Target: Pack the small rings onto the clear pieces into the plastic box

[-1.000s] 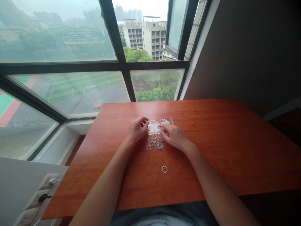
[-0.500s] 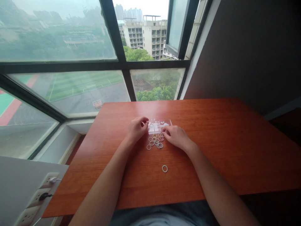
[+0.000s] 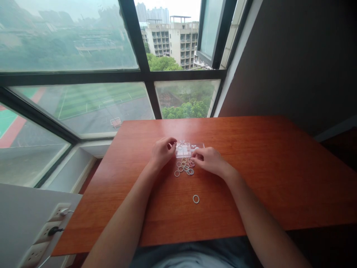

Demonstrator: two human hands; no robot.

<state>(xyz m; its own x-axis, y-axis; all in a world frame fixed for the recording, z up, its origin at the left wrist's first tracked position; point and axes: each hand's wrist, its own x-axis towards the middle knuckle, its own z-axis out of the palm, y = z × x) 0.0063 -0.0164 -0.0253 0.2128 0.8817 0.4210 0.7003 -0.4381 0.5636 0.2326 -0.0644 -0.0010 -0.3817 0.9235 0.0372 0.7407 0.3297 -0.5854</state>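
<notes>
A clear plastic box (image 3: 183, 150) with compartments lies on the table, its lid folded out to the right, and a ring shows inside it. My left hand (image 3: 164, 152) is curled at the box's left edge, thumb and forefinger closed on that side. Just in front of the box lies a loose cluster of small pale rings (image 3: 186, 168), a few of them yellowish or pinkish. My right hand (image 3: 209, 160) reaches in from the right over the cluster's upper edge. Its fingertips are pinched together, and what they hold is hidden. One single ring (image 3: 196, 199) lies apart, nearer to me.
The reddish-brown wooden table (image 3: 267, 167) reaches far to the right. Behind it and to the left stand windows with dark frames (image 3: 111, 77). At the lower left, wall sockets (image 3: 44, 232) hold plugs with cords.
My right hand's fingertips have shifted very slightly at the edge of the ring cluster. The left hand stays at the box, and the whole view has moved a little.
</notes>
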